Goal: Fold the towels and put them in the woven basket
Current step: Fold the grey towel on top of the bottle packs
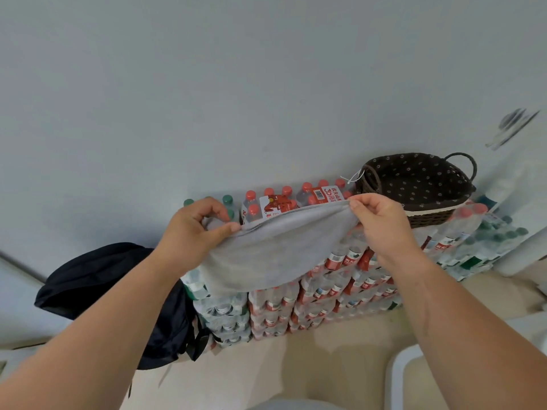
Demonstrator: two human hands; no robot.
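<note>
A grey towel (275,250) hangs in the air in front of a stack of bottled water. My left hand (192,229) pinches its upper left corner between thumb and fingers. My right hand (379,220) pinches the upper right corner. The cloth sags between them and its lower edge hangs loose. The dark brown woven basket (429,216), lined with dotted fabric and with a loop handle at each end, stands on top of the stack, just right of and behind my right hand. I see nothing inside it.
Shrink-wrapped packs of water bottles (313,294) are stacked against the pale wall, red caps in the middle, green caps at both ends. A black backpack (118,291) leans at the stack's left. A white object's curved edge (396,377) shows at bottom right over the beige floor.
</note>
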